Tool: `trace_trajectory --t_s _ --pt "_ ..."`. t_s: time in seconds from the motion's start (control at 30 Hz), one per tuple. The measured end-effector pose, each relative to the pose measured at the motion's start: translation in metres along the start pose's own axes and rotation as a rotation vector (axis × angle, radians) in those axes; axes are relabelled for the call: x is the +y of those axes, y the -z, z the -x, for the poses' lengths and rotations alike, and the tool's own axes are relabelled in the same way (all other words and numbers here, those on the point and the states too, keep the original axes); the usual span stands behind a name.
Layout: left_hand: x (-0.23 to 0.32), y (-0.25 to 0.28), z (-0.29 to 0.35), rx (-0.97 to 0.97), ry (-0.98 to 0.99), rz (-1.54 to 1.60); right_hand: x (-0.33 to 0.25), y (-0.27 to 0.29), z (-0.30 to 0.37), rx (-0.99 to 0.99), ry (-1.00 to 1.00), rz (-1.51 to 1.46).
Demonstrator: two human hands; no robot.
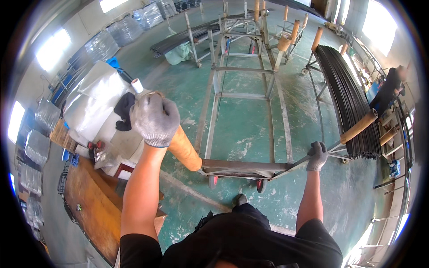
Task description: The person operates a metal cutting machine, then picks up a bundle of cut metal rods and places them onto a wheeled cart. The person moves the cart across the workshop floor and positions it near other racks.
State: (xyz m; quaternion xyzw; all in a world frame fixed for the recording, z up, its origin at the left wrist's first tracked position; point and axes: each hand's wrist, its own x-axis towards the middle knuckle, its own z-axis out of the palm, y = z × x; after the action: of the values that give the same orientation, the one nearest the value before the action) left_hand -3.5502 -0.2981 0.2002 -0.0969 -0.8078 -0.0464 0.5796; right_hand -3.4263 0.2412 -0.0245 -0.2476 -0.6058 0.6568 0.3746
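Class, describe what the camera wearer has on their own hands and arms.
The left hand and right hand wear grey knitted gloves with paler cuffs; a thin blue edge shows at the left cuff. Both forearms are bare below short black sleeves.

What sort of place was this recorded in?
Probably a factory workshop or storage hall: a wheeled metal rack stands on a worn green floor, long black strips lie bundled to the right, and plastic-wrapped stacks line the left side.
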Motion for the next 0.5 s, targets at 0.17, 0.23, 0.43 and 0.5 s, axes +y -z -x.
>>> trace_trajectory --t_s 0.17,0.23,0.43,0.5 --pt "0.005 -0.001 -0.008 -0.101 0.03 0.011 -0.005 -0.004 -0.006 -0.057 -0.035 -0.053" --pt "0.004 -0.003 -0.004 -0.096 0.044 0.016 0.0 0.0 -0.005 0.013 -0.082 -0.071" --pt "-0.004 -0.006 -0.008 -0.096 0.018 0.073 -0.008 -0.012 -0.003 0.069 -0.122 -0.102" --pt "-0.008 -0.013 -0.006 -0.063 0.007 0.088 -0.005 -0.009 -0.005 0.054 -0.102 -0.068"
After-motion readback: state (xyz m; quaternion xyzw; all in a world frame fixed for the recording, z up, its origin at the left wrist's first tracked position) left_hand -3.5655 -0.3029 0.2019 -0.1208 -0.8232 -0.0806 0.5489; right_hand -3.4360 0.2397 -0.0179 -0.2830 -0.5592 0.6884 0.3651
